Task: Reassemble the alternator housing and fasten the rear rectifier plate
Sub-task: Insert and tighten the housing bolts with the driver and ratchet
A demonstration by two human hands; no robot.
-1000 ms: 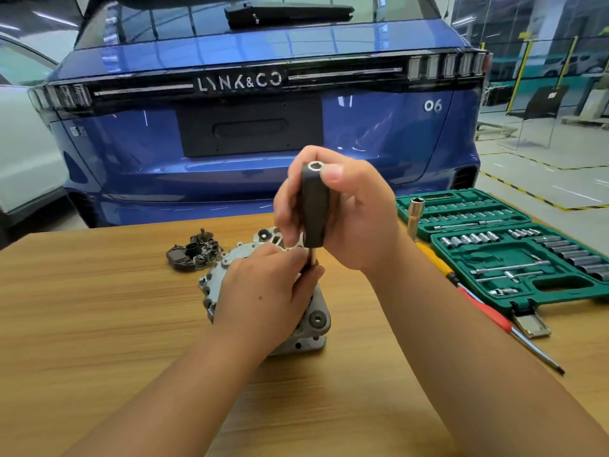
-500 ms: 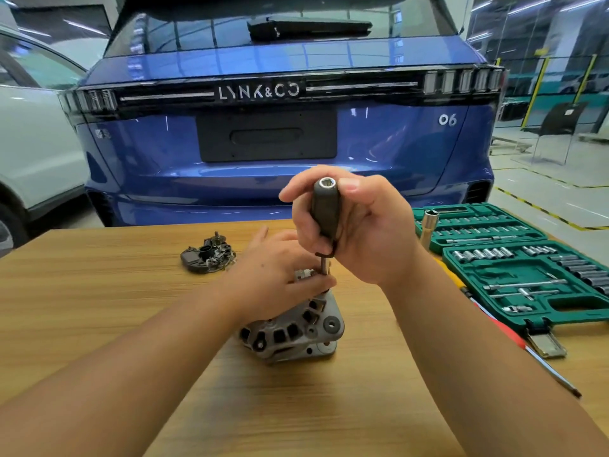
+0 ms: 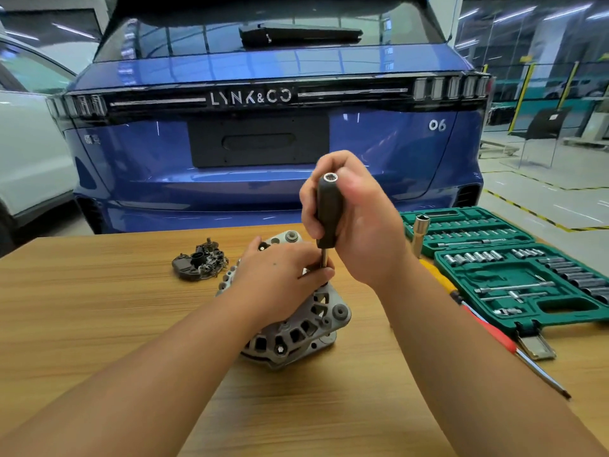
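The grey alternator housing [image 3: 296, 331] stands on the wooden table [image 3: 99, 318], mid-frame. My left hand [image 3: 280, 278] rests on top of it, thumb and fingers pinching the steel shaft of the driver just above the housing. My right hand [image 3: 356, 222] grips the black driver handle [image 3: 328, 212], which stands nearly upright over the housing. The driver's tip is hidden behind my left hand. The dark rectifier plate [image 3: 199, 262] lies loose on the table, to the left behind the housing.
A green socket set case [image 3: 514, 278] lies open at the right. A yellow and a red screwdriver [image 3: 484, 328] lie in front of it. A long socket [image 3: 420, 232] stands upright by the case. A blue car's rear [image 3: 263, 143] rises just beyond the table.
The view has shifted slightly. My left hand has settled lower on the housing, fingers closing round the driver shaft. The right hand keeps its grip on the upright handle.
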